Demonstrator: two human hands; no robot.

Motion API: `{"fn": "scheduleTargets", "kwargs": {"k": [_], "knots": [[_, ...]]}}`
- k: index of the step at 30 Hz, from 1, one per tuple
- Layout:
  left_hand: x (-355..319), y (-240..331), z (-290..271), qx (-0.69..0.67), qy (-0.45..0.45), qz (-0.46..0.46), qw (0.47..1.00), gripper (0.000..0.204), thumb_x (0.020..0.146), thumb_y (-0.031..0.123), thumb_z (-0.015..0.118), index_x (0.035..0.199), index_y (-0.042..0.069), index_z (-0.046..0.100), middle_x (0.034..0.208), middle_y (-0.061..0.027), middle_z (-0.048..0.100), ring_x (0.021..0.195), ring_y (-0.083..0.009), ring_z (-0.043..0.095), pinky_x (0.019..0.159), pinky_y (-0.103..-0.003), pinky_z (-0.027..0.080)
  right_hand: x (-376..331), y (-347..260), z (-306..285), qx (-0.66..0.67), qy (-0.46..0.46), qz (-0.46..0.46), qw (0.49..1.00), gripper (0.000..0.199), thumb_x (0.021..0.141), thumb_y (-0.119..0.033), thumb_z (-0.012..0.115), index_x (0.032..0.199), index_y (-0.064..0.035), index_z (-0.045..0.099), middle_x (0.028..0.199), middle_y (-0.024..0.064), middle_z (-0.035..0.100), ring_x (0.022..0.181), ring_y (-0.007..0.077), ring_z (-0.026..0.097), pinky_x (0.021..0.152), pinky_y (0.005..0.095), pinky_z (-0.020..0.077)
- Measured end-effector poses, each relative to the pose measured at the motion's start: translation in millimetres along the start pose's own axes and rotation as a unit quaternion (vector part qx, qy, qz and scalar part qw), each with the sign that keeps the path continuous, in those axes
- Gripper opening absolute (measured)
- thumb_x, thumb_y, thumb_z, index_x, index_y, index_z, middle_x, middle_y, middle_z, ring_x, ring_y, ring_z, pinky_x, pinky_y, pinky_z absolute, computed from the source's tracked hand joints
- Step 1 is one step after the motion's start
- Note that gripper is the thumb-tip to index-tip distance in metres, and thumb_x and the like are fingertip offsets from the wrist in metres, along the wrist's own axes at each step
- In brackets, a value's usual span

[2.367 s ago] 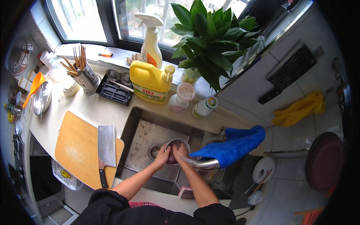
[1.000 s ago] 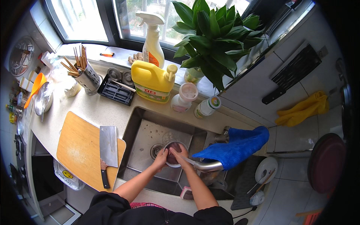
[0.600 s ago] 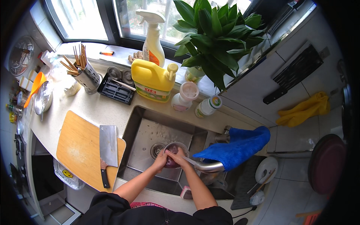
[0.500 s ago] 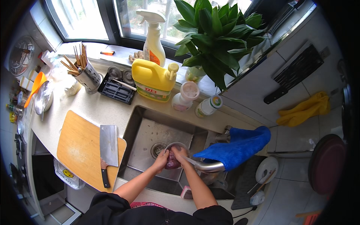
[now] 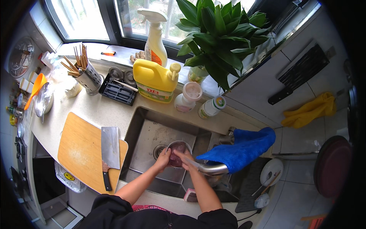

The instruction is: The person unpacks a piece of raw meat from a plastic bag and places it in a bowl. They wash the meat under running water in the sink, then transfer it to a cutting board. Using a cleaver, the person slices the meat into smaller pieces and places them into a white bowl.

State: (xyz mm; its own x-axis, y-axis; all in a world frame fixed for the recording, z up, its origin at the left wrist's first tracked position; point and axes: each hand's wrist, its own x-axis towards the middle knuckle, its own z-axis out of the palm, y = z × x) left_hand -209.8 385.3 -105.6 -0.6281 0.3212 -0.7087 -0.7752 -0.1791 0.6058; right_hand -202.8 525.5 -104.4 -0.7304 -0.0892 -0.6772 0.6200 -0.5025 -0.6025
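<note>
The left forearm (image 5: pixel 140 184) is stretched from the near edge toward the far right, the right forearm (image 5: pixel 203 189) toward the far left; both are bared. The left hand (image 5: pixel 163 158) and right hand (image 5: pixel 186 158) are held close together, palms turned inward, fingers bent and partly hidden.

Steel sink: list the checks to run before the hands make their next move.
1. Left hand and right hand both at the round, pale-rimmed bowl: ok.
2. Fingers' grip: cannot tell, partly hidden.
3. Bowl resting on the bottom of the rectangular steel sink: cannot tell.
4. Broad-bladed, black-handled cleaver flat on the tan wooden board, apart from both hands: ok.
5. Curved metal faucet uncovered: not ok, a blue cloth drapes it.
</note>
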Motion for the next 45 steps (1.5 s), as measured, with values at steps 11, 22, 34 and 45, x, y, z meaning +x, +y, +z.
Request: {"fn": "scheduleTargets", "kwargs": {"k": [11,22,34,45], "knots": [[3.6,1.1,-3.0,0.067,0.0,-0.019,0.998,0.042,0.098,0.042,0.038,0.129,0.015,0.041,0.113,-0.0071,0.055,0.097,-0.0202,0.058,0.071,-0.043,0.055,10.8,12.3,-17.8,-0.314,0.09,0.039,0.944,0.078,0.076,-0.002,0.069,0.137,0.0026,0.021,0.107,0.0188,0.059,0.105,0.0268,0.058,0.083,0.0372,0.0514],[9.2,-10.1,-7.3,0.014,-0.009,-0.011,1.0,0.043,0.098,0.042,0.036,0.13,0.014,0.039,0.119,-0.0096,0.053,0.101,-0.0251,0.058,0.07,-0.046,0.056,12.9,10.6,-49.2,-0.377,-0.008,-0.148,0.914,0.074,0.075,-0.008,0.072,0.136,0.0014,0.031,0.104,0.0176,0.062,0.103,0.0276,0.059,0.091,0.0358,0.0477],[0.6,-10.5,5.0,-0.002,0.011,-0.014,1.0,0.042,0.098,0.04,0.037,0.129,0.012,0.041,0.111,-0.0088,0.056,0.096,-0.022,0.059,0.069,-0.04,0.056,-2.0,5.1,-3.1,-0.478,0.204,-0.232,0.822,0.041,0.078,-0.03,0.065,0.105,-0.0011,0.059,0.1,0.0238,0.063,0.097,0.0392,0.061,0.084,0.0437,0.0484],[7.2,-10.5,-5.6,0.051,0.007,0.049,0.997,0.039,0.098,0.035,0.04,0.127,0.009,0.045,0.101,-0.0059,0.056,0.084,-0.015,0.055,0.061,-0.03,0.051,-2.9,-13.0,18.4,-0.628,0.178,-0.133,0.746,0.044,0.068,-0.021,0.071,0.103,-0.0087,0.048,0.1,0.0197,0.063,0.089,0.0391,0.062,0.073,0.0488,0.05]]}}
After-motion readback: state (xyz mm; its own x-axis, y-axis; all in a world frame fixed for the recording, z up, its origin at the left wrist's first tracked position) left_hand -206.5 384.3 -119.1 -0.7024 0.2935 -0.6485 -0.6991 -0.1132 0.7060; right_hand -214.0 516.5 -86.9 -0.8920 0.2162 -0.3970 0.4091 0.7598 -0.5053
